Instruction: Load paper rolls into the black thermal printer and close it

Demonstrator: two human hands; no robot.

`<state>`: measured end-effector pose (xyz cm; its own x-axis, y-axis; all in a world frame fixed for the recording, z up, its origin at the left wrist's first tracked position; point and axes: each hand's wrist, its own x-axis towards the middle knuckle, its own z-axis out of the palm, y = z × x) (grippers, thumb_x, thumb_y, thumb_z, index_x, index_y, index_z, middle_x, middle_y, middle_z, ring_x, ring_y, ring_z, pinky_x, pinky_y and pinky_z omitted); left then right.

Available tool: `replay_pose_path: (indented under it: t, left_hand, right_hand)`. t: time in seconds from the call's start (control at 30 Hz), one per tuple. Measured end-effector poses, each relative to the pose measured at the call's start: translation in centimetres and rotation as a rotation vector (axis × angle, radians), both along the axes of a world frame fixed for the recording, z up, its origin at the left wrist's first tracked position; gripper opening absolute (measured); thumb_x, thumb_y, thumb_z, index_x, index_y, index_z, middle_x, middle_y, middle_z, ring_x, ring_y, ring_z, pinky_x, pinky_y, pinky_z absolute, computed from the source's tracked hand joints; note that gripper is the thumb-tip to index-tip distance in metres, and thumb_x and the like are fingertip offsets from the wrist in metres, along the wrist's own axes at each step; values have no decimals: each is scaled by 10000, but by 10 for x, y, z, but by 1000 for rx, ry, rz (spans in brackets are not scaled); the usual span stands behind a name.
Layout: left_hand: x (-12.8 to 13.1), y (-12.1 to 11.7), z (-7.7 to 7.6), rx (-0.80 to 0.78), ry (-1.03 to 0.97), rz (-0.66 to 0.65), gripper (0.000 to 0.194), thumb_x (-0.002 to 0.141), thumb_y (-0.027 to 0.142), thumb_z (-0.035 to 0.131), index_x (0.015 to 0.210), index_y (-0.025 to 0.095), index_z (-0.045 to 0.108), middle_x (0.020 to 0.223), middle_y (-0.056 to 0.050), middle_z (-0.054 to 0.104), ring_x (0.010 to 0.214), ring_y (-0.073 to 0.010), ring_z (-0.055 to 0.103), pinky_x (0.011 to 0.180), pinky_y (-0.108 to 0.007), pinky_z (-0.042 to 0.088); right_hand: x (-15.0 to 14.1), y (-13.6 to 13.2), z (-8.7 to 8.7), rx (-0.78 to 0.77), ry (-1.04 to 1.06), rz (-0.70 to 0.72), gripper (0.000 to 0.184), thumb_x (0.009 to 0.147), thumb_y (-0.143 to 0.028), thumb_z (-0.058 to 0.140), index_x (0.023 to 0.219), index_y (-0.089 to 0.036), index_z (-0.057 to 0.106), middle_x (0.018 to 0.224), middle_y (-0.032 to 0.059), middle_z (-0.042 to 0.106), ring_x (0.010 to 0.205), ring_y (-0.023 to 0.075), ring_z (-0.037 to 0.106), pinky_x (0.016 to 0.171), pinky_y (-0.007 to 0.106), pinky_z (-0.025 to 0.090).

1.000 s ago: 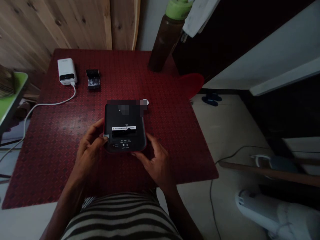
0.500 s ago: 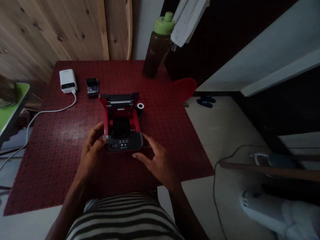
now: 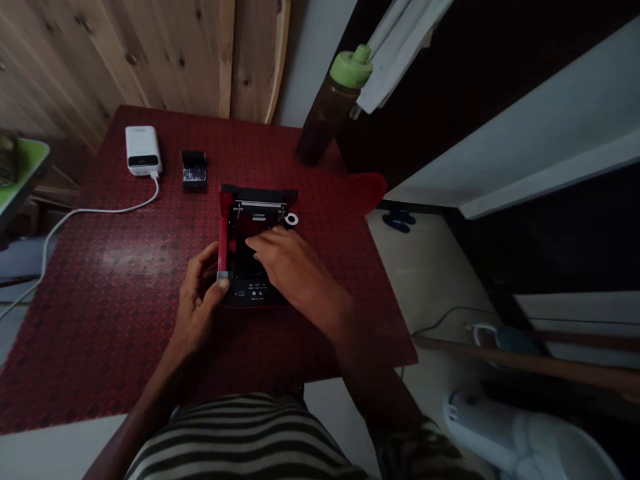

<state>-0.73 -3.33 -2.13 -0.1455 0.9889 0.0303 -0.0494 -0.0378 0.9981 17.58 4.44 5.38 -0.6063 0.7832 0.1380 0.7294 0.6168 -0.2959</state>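
Observation:
A small red-and-black printer (image 3: pixel 253 293) stands on the table with its lid raised at the back. My left hand (image 3: pixel 197 293) grips its front left corner, thumb on top of the grey catch area and fingers along the side. Over the open bay, my right hand (image 3: pixel 295 270) reaches in from the right with its fingers drawn together, at the dark inside. What its fingertips hold there, if anything, is hidden. Just behind the printer's right side, a small roll with a white ring-shaped end (image 3: pixel 291 219) is partly covered.
A white power bank (image 3: pixel 143 150) with a white cable lies at the back left, beside a small black roll (image 3: pixel 194 170). A tall bottle with a green lid (image 3: pixel 333 100) stands at the back right of the red-patterned table (image 3: pixel 125 320). A red chair (image 3: pixel 369 191) is beyond the right edge.
My right hand has left the printer's front right corner and moved up and left over the open bay, its fingers closing together. My left hand keeps its hold. The camera view has shifted slightly.

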Motion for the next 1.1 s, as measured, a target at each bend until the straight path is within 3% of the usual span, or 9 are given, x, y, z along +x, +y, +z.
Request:
replay_pose_path:
  t: [0.1, 0.3, 0.4, 0.53, 0.63, 0.73, 0.9, 1.0, 1.1]
  left_hand:
    - [-2, -2, -1, -28, 4, -19, 614, 1025, 531, 730, 1580, 297, 610, 1634, -109, 635, 1473, -349, 629, 1242, -545, 493]
    - [-2, -4, -2, -63, -25, -34, 630, 1031, 530, 732, 1598, 296, 589, 1657, -120, 610, 1508, -361, 605, 1266, -566, 469]
    - [-2, -3, -5, -58, -17, -32, 642, 1034, 527, 731, 1609, 285, 578, 1649, -127, 613, 1491, -358, 616, 1255, -562, 480]
    - [-3, -2, -7, -21, 21, -25, 650, 1031, 530, 728, 1606, 264, 585, 1633, -130, 622, 1470, -354, 626, 1239, -556, 494]
    - [-3, -1, -7, -5, 39, -23, 641, 1030, 526, 730, 1602, 270, 598, 1613, -120, 642, 1427, -344, 654, 1198, -533, 533]
    - [-3, -2, -6, -27, 12, -21, 632, 1034, 517, 729, 1611, 295, 598, 1619, -102, 650, 1418, -335, 669, 1163, -500, 565]
    - [-5, -3, -7, -29, 15, 18, 640, 1009, 529, 761, 1597, 311, 635, 1638, -86, 657, 1445, -342, 667, 1159, -473, 575]
    - [-5, -1, -8, -45, 49, 45, 691, 985, 547, 775, 1620, 315, 629, 1653, -73, 650, 1486, -344, 639, 1194, -464, 556]
    - [-6, 1, -6, -47, 110, 47, 705, 973, 586, 759, 1607, 298, 655, 1645, -70, 661, 1531, -363, 599, 1250, -480, 515]
  right_hand:
    - [-19, 16, -7, -32, -186, 39, 237, 1057, -12, 615, 1108, -159, 793, 1091, 123, 847, 1039, 272, 794, 925, 406, 627]
    - [-21, 30, -19, -10, -255, 20, 281, 1020, 17, 597, 1103, -187, 772, 1102, 111, 833, 923, 237, 798, 827, 363, 617]
    - [-22, 29, -12, -4, -245, 11, 272, 998, 11, 617, 1138, -169, 767, 1132, 129, 830, 957, 250, 798, 864, 377, 624]
    - [-22, 12, 15, -65, -221, -46, 195, 1020, -67, 656, 1153, -146, 775, 1149, 141, 824, 1049, 298, 791, 914, 420, 629]
    - [-2, -6, 32, -59, -5, -91, 182, 1003, -91, 702, 1140, -175, 788, 1143, 115, 831, 1082, 287, 786, 956, 419, 628]
    - [39, -21, 32, -31, 399, -161, 238, 968, -165, 790, 1186, -260, 800, 1152, 48, 845, 1065, 253, 790, 987, 425, 628]
    - [103, -37, -15, -179, 880, -483, 314, 891, -340, 895, 1192, -317, 809, 1119, 5, 839, 1012, 230, 784, 938, 422, 640]
    - [110, -42, -54, -311, 956, -580, 319, 869, -377, 888, 1163, -288, 805, 1107, 25, 844, 1001, 229, 785, 907, 404, 646]
    - [101, -44, -82, -399, 957, -547, 322, 864, -362, 853, 1168, -271, 796, 1123, 40, 851, 1037, 234, 793, 920, 389, 643]
